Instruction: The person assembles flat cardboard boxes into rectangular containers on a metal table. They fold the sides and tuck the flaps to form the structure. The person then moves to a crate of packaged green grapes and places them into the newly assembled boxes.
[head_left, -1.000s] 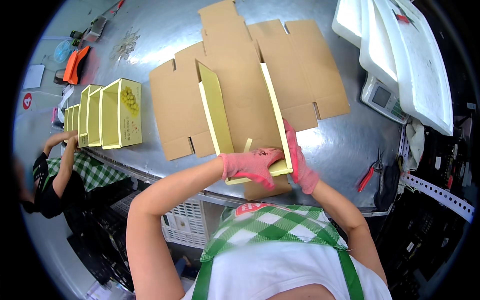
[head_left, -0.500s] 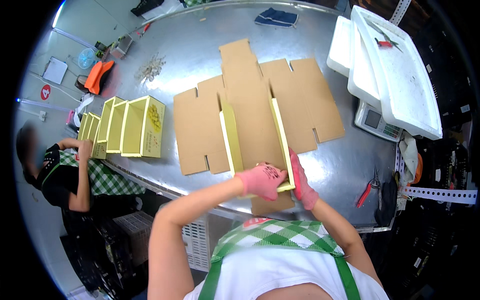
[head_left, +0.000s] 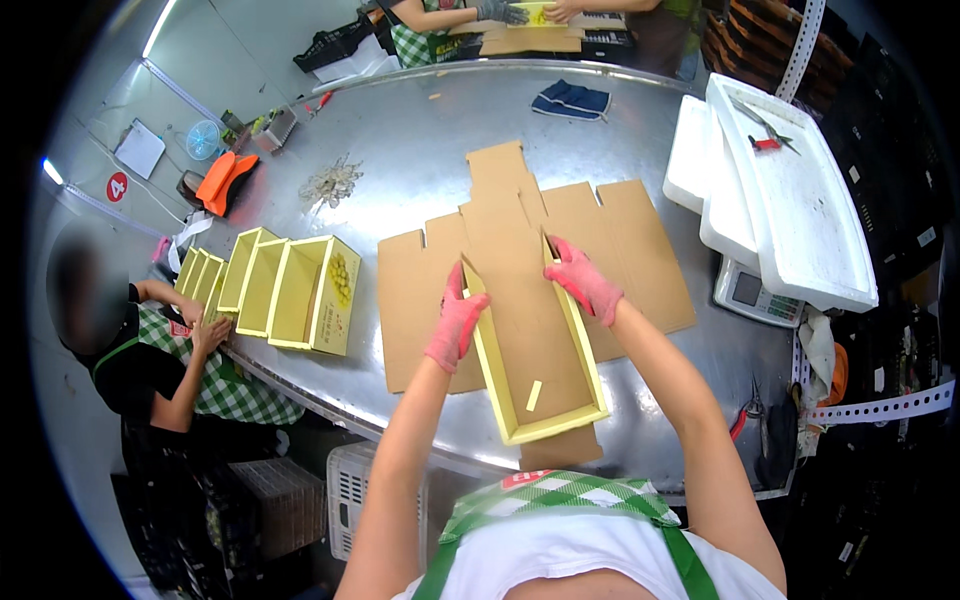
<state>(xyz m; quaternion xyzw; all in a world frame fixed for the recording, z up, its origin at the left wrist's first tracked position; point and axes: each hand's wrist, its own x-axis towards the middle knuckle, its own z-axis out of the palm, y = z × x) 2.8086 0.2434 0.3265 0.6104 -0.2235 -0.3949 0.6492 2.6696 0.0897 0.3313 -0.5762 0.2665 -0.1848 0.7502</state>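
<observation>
In front of me is a partly folded cardboard box (head_left: 540, 330), brown inside with yellow edges, its near end and two long sides standing up. My left hand (head_left: 460, 320), in a pink glove, is closed on the far part of its left wall. The pink-gloved right hand (head_left: 583, 280) grips the right wall near its far corner. A small pale yellow strip (head_left: 535, 396) lies on the box floor. Under and beyond the box, flat brown cardboard (head_left: 635, 255) with slotted flaps spreads to both sides and away from me.
Yellow open boxes (head_left: 300, 295) stand at the left, where another person (head_left: 160, 350) works. White foam trays (head_left: 800, 200) rest over a scale (head_left: 750, 290) at the right, near red-handled pliers (head_left: 748, 415). A blue cloth (head_left: 570, 100) lies at the table's far side; more people work beyond.
Both hands have moved from the box's near end to the far parts of its side walls. The near end now stands up in full view, and a yellow strip shows inside.
</observation>
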